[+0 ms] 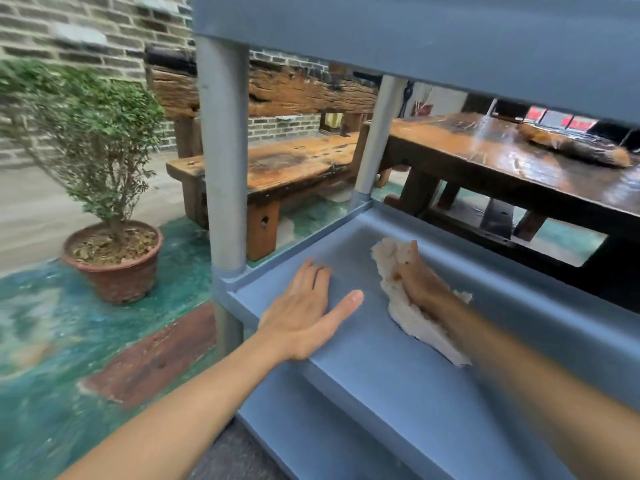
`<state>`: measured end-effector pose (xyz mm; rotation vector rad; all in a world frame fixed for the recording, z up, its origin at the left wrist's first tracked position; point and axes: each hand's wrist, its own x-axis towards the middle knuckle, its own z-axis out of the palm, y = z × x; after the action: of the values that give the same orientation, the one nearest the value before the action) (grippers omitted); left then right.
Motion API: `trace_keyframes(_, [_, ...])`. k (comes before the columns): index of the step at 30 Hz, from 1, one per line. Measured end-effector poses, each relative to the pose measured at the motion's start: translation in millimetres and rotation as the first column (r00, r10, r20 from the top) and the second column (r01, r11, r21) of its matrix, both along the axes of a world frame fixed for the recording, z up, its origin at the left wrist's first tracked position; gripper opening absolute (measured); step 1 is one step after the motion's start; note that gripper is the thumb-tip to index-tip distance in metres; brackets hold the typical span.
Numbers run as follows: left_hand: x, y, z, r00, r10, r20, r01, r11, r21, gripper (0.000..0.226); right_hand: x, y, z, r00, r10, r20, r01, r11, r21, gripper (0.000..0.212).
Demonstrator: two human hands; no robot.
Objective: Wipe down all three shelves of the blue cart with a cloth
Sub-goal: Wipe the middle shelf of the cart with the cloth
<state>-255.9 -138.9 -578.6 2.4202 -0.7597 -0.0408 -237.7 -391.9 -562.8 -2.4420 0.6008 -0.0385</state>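
We are on the blue cart's middle shelf [398,341], our right hand [420,280] closed in a grip on the white cloth [408,306] pressed to its floor, our left hand [304,317] flat and open beside it, so at least the bottom shelf [311,441] probably remains.

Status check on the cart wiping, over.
Right hand pressing cloth onto middle shelf. Left hand flat, open on shelf. Nothing in the way.

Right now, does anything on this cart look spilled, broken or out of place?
Nothing stands out. The right hand presses a white cloth on the middle shelf, the left hand rests flat beside it, and no spill or damage shows.
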Motion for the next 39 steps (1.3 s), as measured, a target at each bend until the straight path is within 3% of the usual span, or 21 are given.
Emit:
trace_keyframes(3, [0.4, -0.6, 0.4, 0.999, 0.042, 0.024, -0.041, 0.998, -0.055, 0.106, 32.2, 5.1, 7.3, 0.99, 0.107, 0.097, -0.119, 0.985, 0.122, 0.05])
trace_keyframes(6, [2.4, -0.4, -1.7, 0.996, 0.085, 0.036, -0.08, 0.99, -0.12, 0.101, 57.7, 24.0, 25.1, 0.971, 0.232, 0.061, -0.24, 0.914, 0.327, 0.038])
trace_keyframes(8, [2.9, 0.0, -3.8, 0.992, 0.124, 0.033, -0.116, 0.977, -0.178, 0.102, 65.9, 45.7, 38.2, 0.93, 0.366, 0.018, -0.357, 0.895, 0.269, 0.024])
trace_keyframes(10, [3.0, 1.4, -5.6, 0.984, 0.171, 0.043, -0.157, 0.961, -0.229, 0.101, 71.7, 68.5, 49.0, 0.892, 0.453, -0.008, -0.453, 0.891, 0.025, 0.012])
trace_keyframes(12, [2.9, 2.3, -7.4, 0.976, 0.212, 0.049, -0.191, 0.943, -0.271, 0.096, 69.9, 86.2, 53.7, 0.872, 0.488, -0.041, -0.488, 0.858, -0.162, 0.016])
trace_keyframes(18, [7.6, 2.7, -8.8, 0.957, 0.284, 0.051, -0.249, 0.902, -0.351, 0.101, 26.6, 103.0, 45.1, 0.695, 0.719, -0.027, -0.678, 0.642, -0.357, 0.03])
trace_keyframes(22, [7.8, 6.6, -7.0, 0.944, 0.329, 0.009, -0.277, 0.809, -0.519, 0.098, -1.0, 117.9, 36.8, 0.665, 0.74, 0.101, -0.712, 0.669, -0.213, 0.028])
trace_keyframes(25, [12.0, 11.9, -1.8, 0.928, 0.339, -0.152, -0.353, 0.674, -0.649, 0.094, -26.2, 124.4, 33.7, 0.66, 0.742, 0.114, -0.729, 0.67, -0.143, 0.031])
trace_keyframes(27, [13.7, 13.1, 4.2, 0.922, 0.314, -0.228, -0.382, 0.632, -0.674, 0.094, -49.9, 123.8, 30.9, 0.661, 0.74, 0.125, -0.729, 0.673, -0.127, 0.032])
trace_keyframes(31, [9.0, 10.6, 7.2, 0.949, 0.274, -0.158, -0.315, 0.779, -0.542, 0.086, -99.7, 116.0, 22.5, 0.693, 0.697, 0.184, -0.645, 0.713, -0.274, 0.042])
trace_keyframes(34, [3.1, 4.6, -2.6, 0.973, 0.218, 0.074, -0.205, 0.967, -0.148, 0.072, -129.3, 96.2, 22.7, 0.713, 0.671, 0.203, -0.612, 0.737, -0.286, 0.045])
trace_keyframes(36, [-6.3, -3.0, -5.4, 0.973, 0.083, 0.217, -0.104, 0.991, 0.089, 0.077, -148.1, 80.5, 22.9, 0.729, 0.666, 0.158, -0.605, 0.736, -0.304, 0.048])
trace_keyframes(39, [-23.6, -22.5, 4.8, 0.955, -0.04, 0.294, 0.014, 0.996, 0.09, 0.069, -175.6, 60.5, 21.8, 0.751, 0.654, 0.094, -0.608, 0.74, -0.288, 0.045])
